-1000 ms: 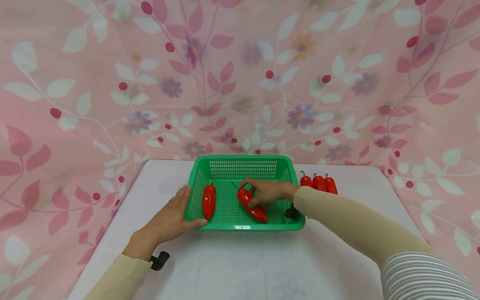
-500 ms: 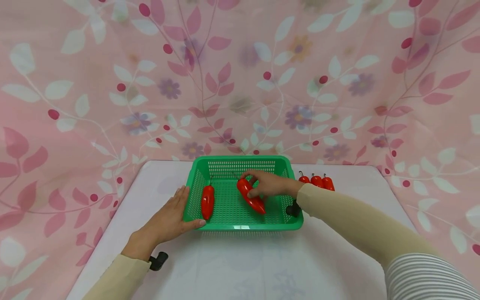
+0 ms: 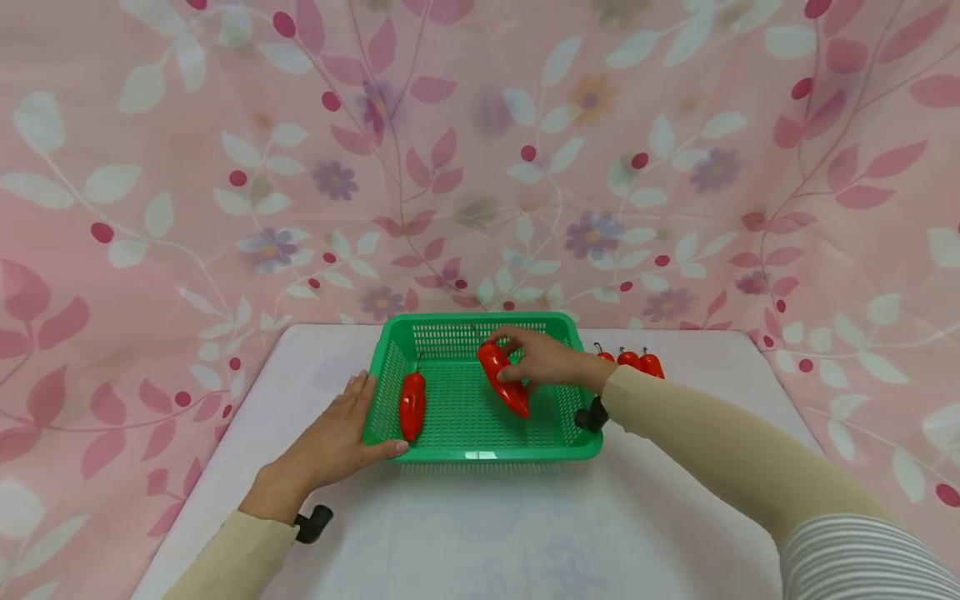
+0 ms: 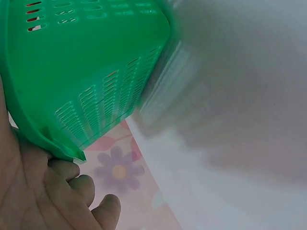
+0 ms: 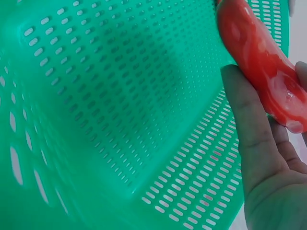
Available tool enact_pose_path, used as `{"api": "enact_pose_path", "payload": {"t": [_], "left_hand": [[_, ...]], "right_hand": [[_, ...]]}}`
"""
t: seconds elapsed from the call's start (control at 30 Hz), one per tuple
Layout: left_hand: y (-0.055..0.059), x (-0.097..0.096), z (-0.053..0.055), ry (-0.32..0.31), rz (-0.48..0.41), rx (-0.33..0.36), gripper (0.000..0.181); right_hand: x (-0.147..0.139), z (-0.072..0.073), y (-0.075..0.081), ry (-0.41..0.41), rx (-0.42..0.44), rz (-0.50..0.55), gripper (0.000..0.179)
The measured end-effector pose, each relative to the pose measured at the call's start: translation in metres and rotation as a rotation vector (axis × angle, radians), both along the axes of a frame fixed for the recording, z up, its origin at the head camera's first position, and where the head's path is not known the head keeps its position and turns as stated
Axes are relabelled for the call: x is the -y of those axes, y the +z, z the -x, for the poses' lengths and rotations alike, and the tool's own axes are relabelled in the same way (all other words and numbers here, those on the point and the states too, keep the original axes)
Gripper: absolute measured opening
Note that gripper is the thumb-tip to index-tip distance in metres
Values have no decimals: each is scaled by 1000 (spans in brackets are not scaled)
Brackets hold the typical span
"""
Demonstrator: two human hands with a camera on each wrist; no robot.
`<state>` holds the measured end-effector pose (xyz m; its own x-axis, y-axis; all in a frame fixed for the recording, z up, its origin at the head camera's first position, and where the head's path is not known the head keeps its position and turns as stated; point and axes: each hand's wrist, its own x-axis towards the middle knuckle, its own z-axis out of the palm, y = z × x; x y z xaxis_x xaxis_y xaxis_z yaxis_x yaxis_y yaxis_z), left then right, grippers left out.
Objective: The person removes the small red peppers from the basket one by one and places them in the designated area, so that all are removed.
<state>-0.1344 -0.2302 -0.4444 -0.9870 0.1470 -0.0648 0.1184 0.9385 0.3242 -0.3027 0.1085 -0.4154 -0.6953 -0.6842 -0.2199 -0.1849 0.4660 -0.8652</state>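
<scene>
A red pepper (image 3: 504,380) is pinched between the thumb and fingers of my right hand (image 3: 545,358), over the floor of a green plastic basket (image 3: 491,455). In the right wrist view the glossy pepper (image 5: 261,62) slants across the upper right, with the hand (image 5: 268,158) below it. Another red pepper (image 3: 412,406) lies lengthwise along the basket's left side, its stem toward the back. My left hand (image 3: 330,433) rests against the basket's left rim with fingers extended and thumb along the front corner. The left wrist view shows that hand (image 4: 53,187) touching the rim.
Three more red peppers (image 3: 651,364) lie on the white table (image 3: 450,533) just right of the basket, partly hidden behind the right forearm. A pink floral cloth (image 3: 480,167) hangs at the table's back edge.
My right hand has raised the pepper from the basket floor and moved it slightly toward the back, tilting it more upright. The left hand stays at the basket's rim.
</scene>
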Motion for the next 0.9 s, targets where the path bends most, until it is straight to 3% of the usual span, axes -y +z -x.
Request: {"api": "enact_pose_path", "payload": {"t": [0.9], "left_hand": [[0, -2, -1, 3, -12, 5, 134]], "right_hand": [[-33, -2, 15, -166, -113, 175, 61]]}}
